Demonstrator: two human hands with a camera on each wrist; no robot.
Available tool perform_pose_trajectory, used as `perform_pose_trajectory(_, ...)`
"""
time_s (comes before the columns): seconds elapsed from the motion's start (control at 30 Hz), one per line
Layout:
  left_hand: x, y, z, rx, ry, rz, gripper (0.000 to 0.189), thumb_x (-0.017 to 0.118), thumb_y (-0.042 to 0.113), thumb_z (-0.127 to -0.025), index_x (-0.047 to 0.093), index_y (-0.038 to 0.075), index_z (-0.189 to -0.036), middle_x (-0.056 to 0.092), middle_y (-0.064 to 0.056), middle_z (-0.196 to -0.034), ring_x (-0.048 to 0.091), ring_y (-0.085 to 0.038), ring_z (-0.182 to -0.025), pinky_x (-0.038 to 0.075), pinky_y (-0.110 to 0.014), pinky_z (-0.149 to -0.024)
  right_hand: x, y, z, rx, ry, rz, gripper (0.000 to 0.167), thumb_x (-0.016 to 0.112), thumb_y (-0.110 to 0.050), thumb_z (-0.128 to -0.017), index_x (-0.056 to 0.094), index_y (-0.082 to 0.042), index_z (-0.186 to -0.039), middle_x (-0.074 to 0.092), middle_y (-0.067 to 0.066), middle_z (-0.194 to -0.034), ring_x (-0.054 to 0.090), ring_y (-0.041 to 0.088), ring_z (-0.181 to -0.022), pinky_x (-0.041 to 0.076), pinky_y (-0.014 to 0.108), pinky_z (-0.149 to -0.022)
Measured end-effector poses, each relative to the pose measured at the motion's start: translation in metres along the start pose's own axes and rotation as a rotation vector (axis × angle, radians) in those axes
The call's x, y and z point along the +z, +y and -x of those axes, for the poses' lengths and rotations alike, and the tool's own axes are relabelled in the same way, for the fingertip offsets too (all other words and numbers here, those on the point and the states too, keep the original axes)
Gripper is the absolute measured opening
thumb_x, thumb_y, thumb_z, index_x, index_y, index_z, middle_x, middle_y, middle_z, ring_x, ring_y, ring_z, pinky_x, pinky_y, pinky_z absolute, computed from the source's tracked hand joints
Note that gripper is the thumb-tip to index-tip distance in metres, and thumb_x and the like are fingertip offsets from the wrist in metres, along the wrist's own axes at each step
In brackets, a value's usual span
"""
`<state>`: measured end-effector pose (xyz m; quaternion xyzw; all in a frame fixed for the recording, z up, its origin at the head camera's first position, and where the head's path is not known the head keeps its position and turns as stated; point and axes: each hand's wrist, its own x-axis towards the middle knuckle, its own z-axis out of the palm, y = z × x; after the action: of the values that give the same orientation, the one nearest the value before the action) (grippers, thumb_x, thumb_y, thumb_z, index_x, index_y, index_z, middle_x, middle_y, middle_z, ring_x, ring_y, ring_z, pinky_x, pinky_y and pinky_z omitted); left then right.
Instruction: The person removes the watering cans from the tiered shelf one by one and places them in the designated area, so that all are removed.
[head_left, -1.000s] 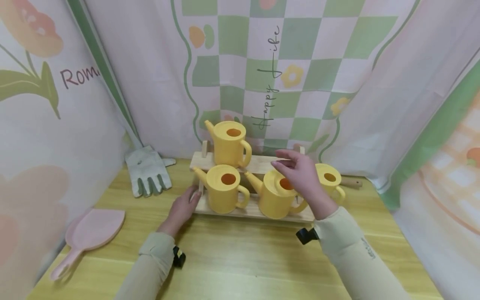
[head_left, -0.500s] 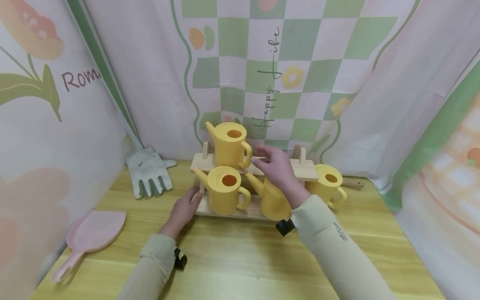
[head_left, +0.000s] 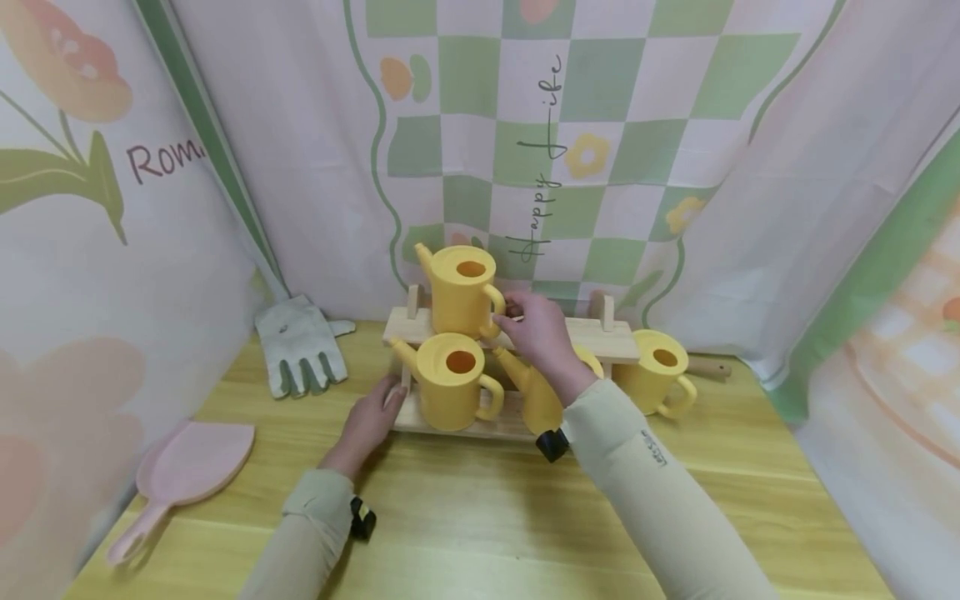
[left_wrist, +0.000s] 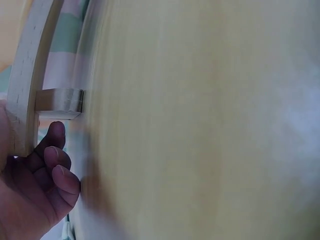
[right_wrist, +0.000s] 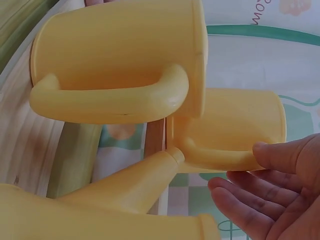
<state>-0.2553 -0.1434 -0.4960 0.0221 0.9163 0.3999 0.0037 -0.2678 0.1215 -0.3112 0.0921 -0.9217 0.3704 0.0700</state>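
Observation:
My right hand [head_left: 540, 333] pinches the handle of a yellow watering can [head_left: 459, 300] on the top tier of a small wooden rack [head_left: 600, 337]. In the right wrist view, the thumb of that hand [right_wrist: 280, 182] lies on the handle and the fingers are behind it. My left hand [head_left: 367, 422] grips the rack's left end; its fingers curl round the wooden side piece [left_wrist: 25, 90] in the left wrist view. On the lower tier stand a left watering can [head_left: 448, 396] and a right watering can [head_left: 540, 404], the latter partly hidden by my right wrist.
Another yellow watering can [head_left: 652, 375] stands on the table [head_left: 450, 517] at the rack's right end, with a wooden handle [head_left: 708, 367] sticking out behind it. Leftward lie a work glove [head_left: 300, 346] and a pink dustpan [head_left: 195, 462]. Printed curtains [head_left: 592, 83] hang close behind.
My right hand has moved left from above the lower right watering can to the handle of the upper one, and now pinches it. The left hand has stayed on the rack.

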Motion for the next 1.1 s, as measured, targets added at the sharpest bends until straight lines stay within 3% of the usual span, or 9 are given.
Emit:
perform_pose_trajectory(0.33, 0.0, 0.002, 0.0, -0.011, -0.007, 0.005, 0.059, 0.039, 0.051, -0.102, 0.042, 0.013, -0.147, 0.046, -0.017, -0.147, 0.044, -0.042, -0.131, 0.034, -0.057, -0.108, 0.001, 0.004, 0.0, -0.029, 0.056, 0.031, 0.019, 0.064, -0.012, -0.095, 0.068, -0.002, -0.111, 0.071, 0.013, -0.105, 0.066, 0.028, -0.1, 0.055, 0.04, -0.084)
perform_pose_trajectory(0.6, 0.0, 0.0, 0.0, -0.013, -0.011, 0.007, 0.06, 0.038, 0.052, -0.102, 0.041, 0.014, -0.148, 0.045, -0.017, -0.147, 0.044, -0.042, -0.131, 0.033, -0.058, -0.108, -0.006, 0.011, 0.006, -0.028, 0.124, 0.011, 0.026, 0.063, -0.011, -0.095, 0.066, -0.001, -0.119, 0.07, 0.015, -0.107, 0.067, 0.03, -0.098, 0.056, 0.04, -0.084)
perform_pose_trajectory(0.9, 0.0, 0.0, 0.0, -0.014, -0.005, 0.012, 0.059, 0.039, 0.051, -0.102, 0.041, 0.013, -0.147, 0.045, -0.017, -0.147, 0.044, -0.041, -0.131, 0.033, -0.057, -0.109, -0.03, 0.016, 0.018, -0.065, 0.229, -0.044, 0.028, 0.062, -0.009, -0.095, 0.064, 0.006, -0.119, 0.069, 0.022, -0.11, 0.068, 0.032, -0.101, 0.056, 0.041, -0.085)
perform_pose_trajectory(1.1, 0.0, 0.0, 0.0, -0.015, -0.01, 0.017, 0.059, 0.04, 0.05, -0.102, 0.041, 0.012, -0.148, 0.045, -0.017, -0.147, 0.043, -0.041, -0.132, 0.033, -0.056, -0.109, -0.049, 0.022, 0.029, -0.05, 0.252, -0.094, 0.028, 0.06, -0.01, -0.097, 0.065, 0.005, -0.119, 0.069, 0.02, -0.109, 0.069, 0.031, -0.099, 0.057, 0.041, -0.082)
